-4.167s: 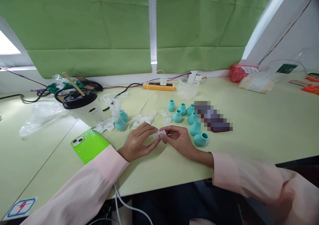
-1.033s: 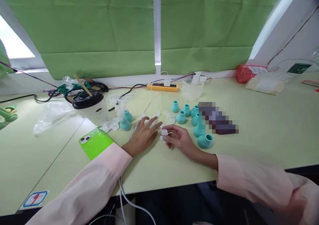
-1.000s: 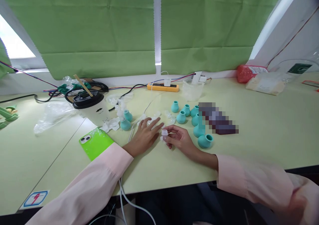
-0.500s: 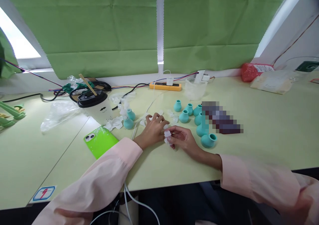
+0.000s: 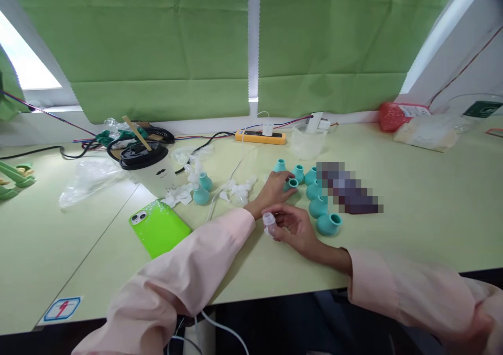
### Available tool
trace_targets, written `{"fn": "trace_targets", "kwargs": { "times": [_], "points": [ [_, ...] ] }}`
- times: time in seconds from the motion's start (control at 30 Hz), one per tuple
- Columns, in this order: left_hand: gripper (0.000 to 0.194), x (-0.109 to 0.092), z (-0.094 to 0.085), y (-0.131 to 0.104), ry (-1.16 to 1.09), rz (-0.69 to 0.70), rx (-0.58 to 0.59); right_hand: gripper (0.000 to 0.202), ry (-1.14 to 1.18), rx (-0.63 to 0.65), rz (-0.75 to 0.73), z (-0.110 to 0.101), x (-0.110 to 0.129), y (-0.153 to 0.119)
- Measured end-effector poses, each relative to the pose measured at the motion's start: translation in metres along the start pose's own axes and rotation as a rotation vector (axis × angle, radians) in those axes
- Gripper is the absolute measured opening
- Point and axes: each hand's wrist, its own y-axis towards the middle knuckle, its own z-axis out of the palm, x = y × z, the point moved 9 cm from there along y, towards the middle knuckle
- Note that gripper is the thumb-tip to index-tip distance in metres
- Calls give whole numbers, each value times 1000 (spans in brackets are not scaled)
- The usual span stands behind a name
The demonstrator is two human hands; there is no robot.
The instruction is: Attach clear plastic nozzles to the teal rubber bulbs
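Translucent fitting sits pinched in right grip, teal bulb clasped in left grip.

Your left sleeve is pale pink, long and loose, with soft creases gathering toward the elbow. Your right sleeve matches it, roomy and wrinkled, ending in a plain, wide cuff. Your left hand and right hand are bare. Dark fabric covers your lap, its details lost in shadow.
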Motion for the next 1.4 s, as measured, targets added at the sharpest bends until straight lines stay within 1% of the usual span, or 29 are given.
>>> {"fn": "trace_targets", "kwargs": {
  "times": [0.07,0.13,0.17,0.23,0.27,0.33,0.37,0.4,0.47,0.53,0.63,0.77,0.87,0.97,1.03,1.13,1.27,1.33,1.4],
  "points": [
    [31,6,-17,-7,-79,-79,-72,21,-64,-40,-94,-4,9,-1],
    [31,15,-40,-20,-281,-189,-173,25,-173,-97,-222,-9,23,-3],
    [32,14,-51,-28,-357,-200,-206,27,-232,-126,-282,-10,29,-4],
    [32,7,-73,-46,-438,-165,-242,31,-325,-157,-361,-11,38,-6],
    [32,3,-81,-54,-450,-139,-230,33,-349,-158,-375,-10,39,-6],
    [30,-6,-90,-71,-423,-88,-140,34,-345,-162,-359,-10,37,-5],
    [29,-9,-91,-78,-365,-64,-83,33,-324,-170,-343,-11,35,-4],
    [27,-11,-94,-85,-293,-33,-64,29,-301,-179,-328,-11,33,-3],
    [27,-12,-93,-96,-211,11,-4,21,-275,-181,-313,-11,29,-3],
    [29,-7,-87,-103,-222,-1,61,17,-289,-157,-314,-8,28,-3],
    [30,3,-77,-109,-325,-85,134,17,-328,-150,-324,-6,29,-3],
    [26,13,-72,-112,-361,-175,143,14,-376,-119,-335,-2,33,-2],
    [23,20,-67,-115,-375,-270,152,15,-408,-77,-337,3,33,-1],
    [19,26,-60,-117,-403,-392,183,16,-437,-49,-389,7,36,-3],
    [17,28,-56,-118,-417,-444,202,18,-450,-33,-441,9,40,-5],
    [18,30,-53,-119,-426,-461,212,21,-462,47,-467,14,41,-5],
    [20,32,-47,-121,-453,-455,246,23,-485,150,-426,20,34,-4],
    [19,31,-48,-121,-434,-432,244,22,-509,169,-437,22,31,-5],
    [17,29,-51,-120,-403,-405,214,22,-517,165,-448,22,30,-6]
  ]
}}
